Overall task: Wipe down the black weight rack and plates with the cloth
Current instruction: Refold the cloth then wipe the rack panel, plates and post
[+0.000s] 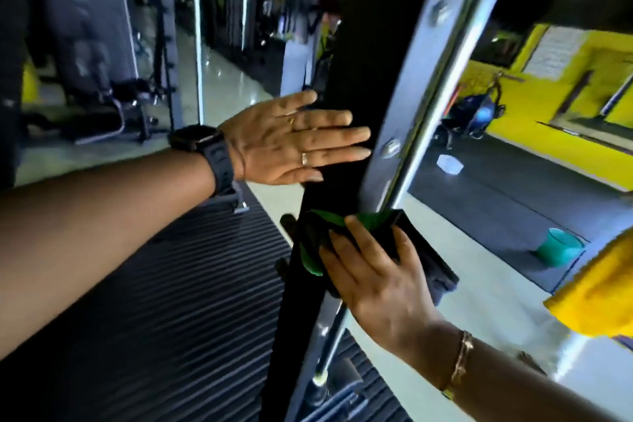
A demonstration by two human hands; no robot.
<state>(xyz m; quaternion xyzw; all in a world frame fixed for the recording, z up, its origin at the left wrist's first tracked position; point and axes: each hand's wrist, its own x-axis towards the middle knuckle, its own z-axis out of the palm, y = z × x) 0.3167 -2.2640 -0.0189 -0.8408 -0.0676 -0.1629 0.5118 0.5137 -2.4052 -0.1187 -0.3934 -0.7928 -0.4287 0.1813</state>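
Here, item one: a dark folded cloth with a green face (346, 236), soft and limp, lying against the tall black upright column of the weight rack (356, 79) at mid-frame, below the centre. I judge it light and pliable, apt to bunch or slide under a loose palm; best taken flat under spread fingers, with the folded edge pinched if it must be lifted.

Item two: right hand (380, 277), from the near right, fingers spread and pressing the cloth onto the column, not curled round it. A thin gold bracelet (460, 363) sits on that wrist.

Item three: left hand (284, 140), from the near left, open and flat, fingertips resting on the column above the cloth, holding nothing. It looks to be bracing. A black wristwatch (202, 154) and two rings show.

Item four: the rack itself, rigid painted metal by my reckoning, fixed and heavy; nothing to lift, only to rub. A pale grey side frame with a chrome guide rod (428, 106) runs just right of the black column. Plates I cannot pick out with certainty.

Surroundings: ribbed black rubber matting (171, 284) near left; glossy pale floor (222, 79) beyond; a teal bucket (558, 247) well off to the right; yellow walls (513, 99) far right; a yellow fabric fold (596, 295) at the near right edge.
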